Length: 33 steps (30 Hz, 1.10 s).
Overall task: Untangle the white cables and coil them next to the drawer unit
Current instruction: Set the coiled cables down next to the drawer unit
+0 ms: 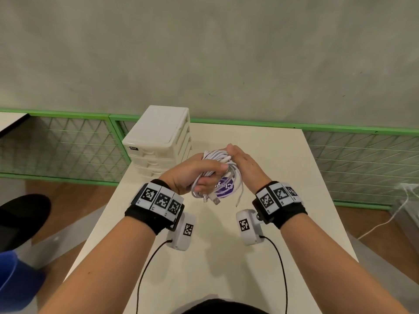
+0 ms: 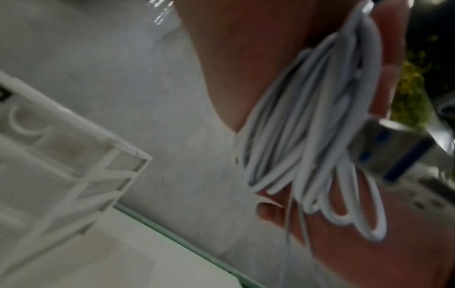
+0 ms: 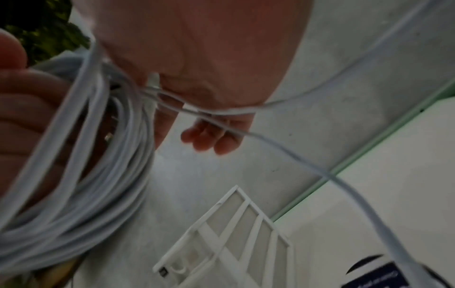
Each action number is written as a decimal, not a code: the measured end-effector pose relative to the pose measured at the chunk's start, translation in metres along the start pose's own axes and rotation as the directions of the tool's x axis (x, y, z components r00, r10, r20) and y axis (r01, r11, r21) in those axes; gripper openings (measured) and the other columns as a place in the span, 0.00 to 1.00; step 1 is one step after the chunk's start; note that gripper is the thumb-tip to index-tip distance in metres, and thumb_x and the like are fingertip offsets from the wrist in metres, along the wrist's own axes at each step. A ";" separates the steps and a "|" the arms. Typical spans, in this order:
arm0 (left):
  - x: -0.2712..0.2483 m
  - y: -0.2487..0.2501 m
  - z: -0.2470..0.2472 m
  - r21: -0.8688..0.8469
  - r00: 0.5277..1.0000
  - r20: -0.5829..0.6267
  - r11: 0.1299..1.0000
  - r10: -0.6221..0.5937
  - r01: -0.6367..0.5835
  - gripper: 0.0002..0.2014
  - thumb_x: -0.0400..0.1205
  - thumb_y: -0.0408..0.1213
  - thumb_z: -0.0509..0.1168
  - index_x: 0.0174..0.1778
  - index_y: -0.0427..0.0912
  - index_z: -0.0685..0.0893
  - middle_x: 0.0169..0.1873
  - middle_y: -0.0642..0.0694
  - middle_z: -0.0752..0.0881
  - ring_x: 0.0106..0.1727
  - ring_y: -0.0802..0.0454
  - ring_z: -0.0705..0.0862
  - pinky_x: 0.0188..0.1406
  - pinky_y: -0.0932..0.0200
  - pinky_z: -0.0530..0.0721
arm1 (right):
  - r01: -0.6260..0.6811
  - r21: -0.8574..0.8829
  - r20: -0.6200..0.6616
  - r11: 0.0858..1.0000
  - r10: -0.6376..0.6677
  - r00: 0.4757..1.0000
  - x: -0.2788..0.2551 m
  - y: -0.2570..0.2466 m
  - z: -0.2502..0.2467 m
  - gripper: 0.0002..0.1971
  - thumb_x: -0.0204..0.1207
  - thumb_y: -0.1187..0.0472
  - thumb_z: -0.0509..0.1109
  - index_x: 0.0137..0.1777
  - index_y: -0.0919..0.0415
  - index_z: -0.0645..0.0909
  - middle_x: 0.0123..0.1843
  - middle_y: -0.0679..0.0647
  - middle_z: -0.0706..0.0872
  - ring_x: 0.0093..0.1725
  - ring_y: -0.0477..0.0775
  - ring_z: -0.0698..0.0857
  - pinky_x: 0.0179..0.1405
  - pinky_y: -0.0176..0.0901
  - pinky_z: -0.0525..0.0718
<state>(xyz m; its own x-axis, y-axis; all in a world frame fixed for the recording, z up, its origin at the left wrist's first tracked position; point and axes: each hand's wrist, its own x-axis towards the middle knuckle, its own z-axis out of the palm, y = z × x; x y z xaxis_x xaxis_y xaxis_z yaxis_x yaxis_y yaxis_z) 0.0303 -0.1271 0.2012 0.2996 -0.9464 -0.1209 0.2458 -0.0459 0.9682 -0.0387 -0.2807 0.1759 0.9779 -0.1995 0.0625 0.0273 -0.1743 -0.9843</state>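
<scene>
My left hand (image 1: 199,175) grips a bundle of looped white cables (image 1: 216,158) above the white table (image 1: 215,257), just right of the white drawer unit (image 1: 158,134). My right hand (image 1: 246,163) lies against the bundle's right side with its fingers straight. USB plugs (image 1: 216,201) dangle below the bundle. In the left wrist view the cable loops (image 2: 307,126) run across my palm with a metal plug (image 2: 393,152) beside them. In the right wrist view the coil (image 3: 74,194) hangs at the left, a loose strand (image 3: 344,187) crosses my right fingers (image 3: 211,140), and the drawer unit (image 3: 234,233) is below.
A round purple label (image 1: 226,190) lies on the table under the cables. A green mesh fence (image 1: 68,150) runs behind the table. A black object (image 1: 22,218) and a blue one (image 1: 18,279) are at the left. Another white cable (image 1: 385,220) trails on the floor at the right.
</scene>
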 end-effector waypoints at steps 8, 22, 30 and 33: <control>0.018 -0.004 0.007 -0.145 0.999 -0.038 0.989 0.031 -0.036 0.12 0.76 0.40 0.63 0.26 0.43 0.77 0.12 0.51 0.71 0.13 0.56 0.71 0.20 0.61 0.64 | -0.071 0.419 0.128 0.905 0.018 0.992 -0.010 0.001 -0.002 0.40 0.63 0.27 0.65 0.62 0.61 0.81 0.55 0.60 0.88 0.55 0.58 0.87 0.59 0.52 0.84; 0.010 -0.001 -0.004 0.400 0.904 -0.427 0.896 -0.007 0.195 0.17 0.74 0.48 0.74 0.50 0.37 0.87 0.33 0.48 0.90 0.36 0.54 0.88 0.37 0.64 0.82 | 0.002 0.118 0.030 0.993 -0.006 1.000 -0.007 0.011 0.000 0.11 0.81 0.49 0.58 0.51 0.46 0.82 0.51 0.46 0.87 0.54 0.44 0.84 0.62 0.43 0.77; 0.006 -0.013 -0.024 0.348 0.747 -0.575 0.926 0.334 -0.146 0.12 0.82 0.46 0.66 0.50 0.40 0.85 0.28 0.54 0.83 0.34 0.53 0.80 0.38 0.60 0.80 | -0.027 0.449 -0.017 0.893 0.039 0.999 0.014 0.015 0.043 0.39 0.68 0.26 0.60 0.69 0.55 0.77 0.65 0.59 0.84 0.66 0.58 0.82 0.71 0.62 0.74; 0.002 -0.017 -0.038 0.290 0.606 -0.692 0.920 0.392 -0.264 0.12 0.83 0.45 0.65 0.53 0.40 0.83 0.31 0.50 0.82 0.36 0.52 0.81 0.41 0.57 0.81 | -0.095 0.499 -0.007 0.861 0.113 0.994 0.025 0.018 0.066 0.44 0.63 0.23 0.63 0.72 0.52 0.73 0.66 0.58 0.83 0.66 0.60 0.82 0.67 0.65 0.77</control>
<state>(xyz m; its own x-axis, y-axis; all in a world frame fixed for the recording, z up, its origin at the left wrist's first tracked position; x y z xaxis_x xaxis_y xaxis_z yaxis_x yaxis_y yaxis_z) 0.0618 -0.1165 0.1762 0.9157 -0.3708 0.1552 -0.1207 0.1146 0.9860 -0.0002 -0.2247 0.1492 0.9731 -0.2252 -0.0483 0.0346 0.3502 -0.9360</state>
